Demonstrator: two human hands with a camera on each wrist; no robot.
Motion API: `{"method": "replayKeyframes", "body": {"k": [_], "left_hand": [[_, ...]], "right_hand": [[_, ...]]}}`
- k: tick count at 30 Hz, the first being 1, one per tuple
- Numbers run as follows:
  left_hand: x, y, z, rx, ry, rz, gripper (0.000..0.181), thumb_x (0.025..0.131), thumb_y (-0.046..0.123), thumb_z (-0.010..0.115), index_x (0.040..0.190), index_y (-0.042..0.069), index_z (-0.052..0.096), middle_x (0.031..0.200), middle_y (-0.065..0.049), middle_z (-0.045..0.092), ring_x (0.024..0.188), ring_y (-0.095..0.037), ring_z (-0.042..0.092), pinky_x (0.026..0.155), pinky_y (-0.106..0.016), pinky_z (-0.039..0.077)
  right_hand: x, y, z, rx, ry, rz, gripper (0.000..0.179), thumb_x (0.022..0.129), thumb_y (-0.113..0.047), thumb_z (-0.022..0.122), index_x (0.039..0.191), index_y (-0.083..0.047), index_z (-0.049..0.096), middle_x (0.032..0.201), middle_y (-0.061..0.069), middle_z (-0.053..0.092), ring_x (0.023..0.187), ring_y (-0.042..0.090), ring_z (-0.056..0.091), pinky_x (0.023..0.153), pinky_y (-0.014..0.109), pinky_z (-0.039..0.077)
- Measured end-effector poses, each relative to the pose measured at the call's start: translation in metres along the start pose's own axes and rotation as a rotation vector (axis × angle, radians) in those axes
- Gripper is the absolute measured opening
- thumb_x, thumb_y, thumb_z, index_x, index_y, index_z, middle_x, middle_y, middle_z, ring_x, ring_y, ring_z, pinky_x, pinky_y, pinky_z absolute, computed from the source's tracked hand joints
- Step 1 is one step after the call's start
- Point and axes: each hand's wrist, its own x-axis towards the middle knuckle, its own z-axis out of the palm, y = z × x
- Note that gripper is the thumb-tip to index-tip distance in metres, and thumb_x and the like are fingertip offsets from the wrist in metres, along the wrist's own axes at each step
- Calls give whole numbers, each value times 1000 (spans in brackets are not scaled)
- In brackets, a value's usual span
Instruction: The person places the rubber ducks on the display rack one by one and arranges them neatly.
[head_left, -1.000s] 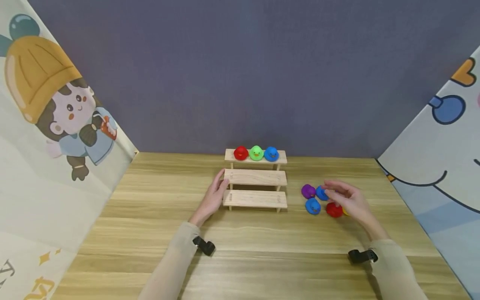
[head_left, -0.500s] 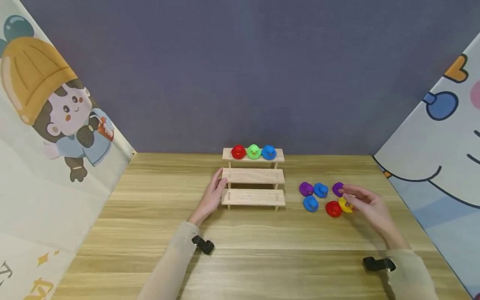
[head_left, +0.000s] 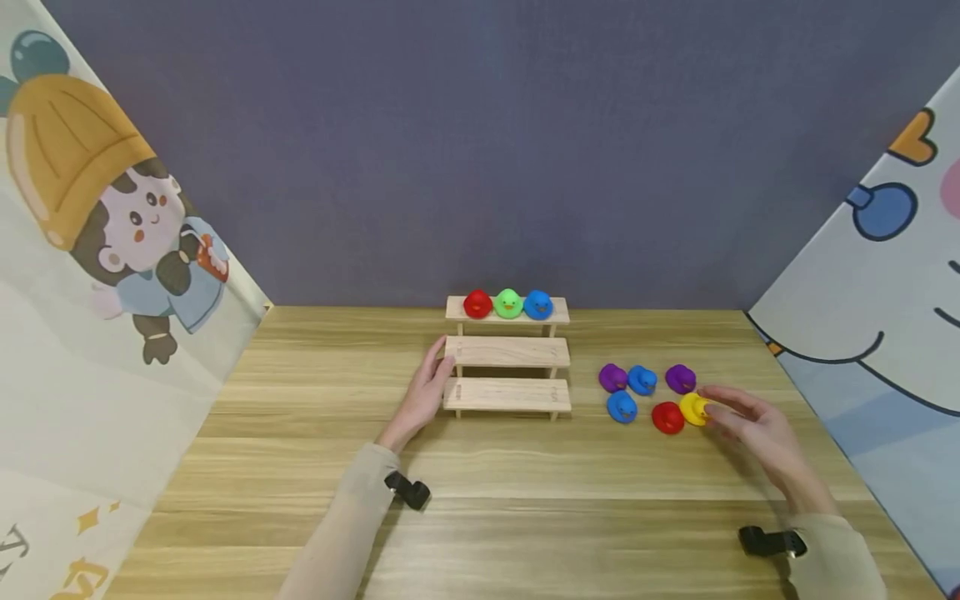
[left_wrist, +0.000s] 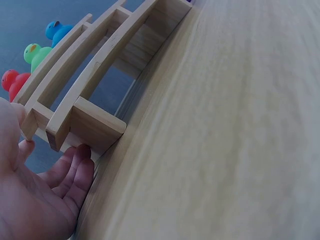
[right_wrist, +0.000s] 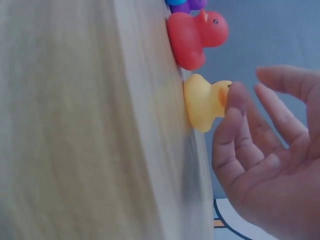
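A three-tier wooden step shelf stands on the table. My left hand holds its left end, thumb by the step edge and curled fingers against the side panel. On the top tier sit a red duck, a green duck and a blue duck. To the right, my right hand is beside a yellow rubber duck, fingers loosely bent and thumb apart. In the right wrist view, a fingertip overlaps the yellow duck's beak; contact cannot be told.
Left of the yellow duck lies another red duck. Purple ducks and blue ducks lie nearby on the table. A dark grey panel rises behind, with printed panels at both sides.
My right hand has moved right and toward me, from above the blue duck, past the purple one, to the yellow duck. My left hand stays at the shelf.
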Motion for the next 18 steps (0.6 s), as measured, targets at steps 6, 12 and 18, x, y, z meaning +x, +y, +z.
{"method": "replayKeyframes", "body": {"k": [6, 12, 18], "left_hand": [[-1, 0, 1, -4, -7, -1, 64, 117, 39, 40, 172, 16, 18, 161, -27, 47, 150, -42, 46, 126, -59, 35], [0, 0, 0, 3, 2, 1, 64, 117, 42, 40, 172, 16, 19, 161, -28, 46, 150, -43, 46, 126, -60, 33], [-1, 1, 0, 10, 9, 3, 64, 117, 40, 40, 172, 15, 18, 161, -27, 47, 149, -43, 48, 125, -59, 35]], "right_hand": [[-1, 11, -1, 51, -8, 49, 53, 107, -29, 68, 149, 1, 56, 110, -42, 62, 91, -2, 71, 76, 24, 61], [3, 20, -4, 207, -70, 78, 37, 106, -18, 69, 143, -14, 65, 110, -34, 69, 91, 2, 73, 78, 23, 62], [4, 21, -5, 265, -84, 95, 30, 104, -16, 71, 133, -26, 71, 109, -32, 71, 93, 1, 72, 79, 21, 62]]}}
